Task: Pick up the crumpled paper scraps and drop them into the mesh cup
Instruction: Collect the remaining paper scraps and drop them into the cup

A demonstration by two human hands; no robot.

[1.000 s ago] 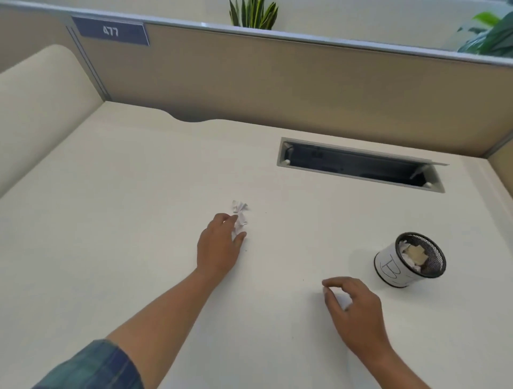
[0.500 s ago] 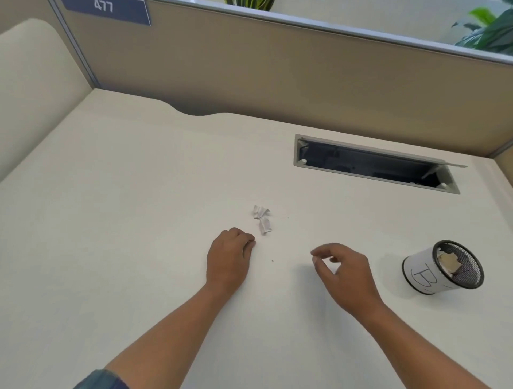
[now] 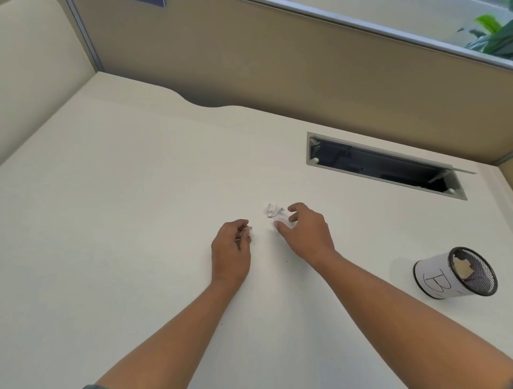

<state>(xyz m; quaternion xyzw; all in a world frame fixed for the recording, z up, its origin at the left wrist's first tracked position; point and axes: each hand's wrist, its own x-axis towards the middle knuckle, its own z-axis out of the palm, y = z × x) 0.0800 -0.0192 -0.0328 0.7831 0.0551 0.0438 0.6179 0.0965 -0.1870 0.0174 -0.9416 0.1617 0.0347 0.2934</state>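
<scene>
The mesh cup [image 3: 455,273] at the lower right of the frame wears a white paper wrap with a hand-drawn letter "B" in dark marker, read tilted because the cup leans in this wide view; its rim and upper wall are black wire mesh, and a tan, ragged-edged scrap [image 3: 462,268] lies inside it against the mesh; a blue sign [image 3: 151,2] is cut off at the top edge, left of centre, and none of its writing can be read. The crumpled paper scraps [image 3: 274,212] sit near the middle of the frame on the cream desk [image 3: 111,222], white, creased and bunched into small wads; the right hand [image 3: 306,231] is spread around their right side, thumb and forefinger well apart and curved toward the paper, the thumb tip touching or nearly touching the lower wad, though a firm grasp cannot be told. The left hand [image 3: 230,252] rests just left of the scraps, its fingers curled in and pinched on a small white paper bit [image 3: 248,230] at their tips. A grey-framed cable slot [image 3: 385,166] opens in the desk at the upper right, before the tan partition [image 3: 277,64]; green plant leaves [image 3: 492,36] show beyond it in the upper right corner.
</scene>
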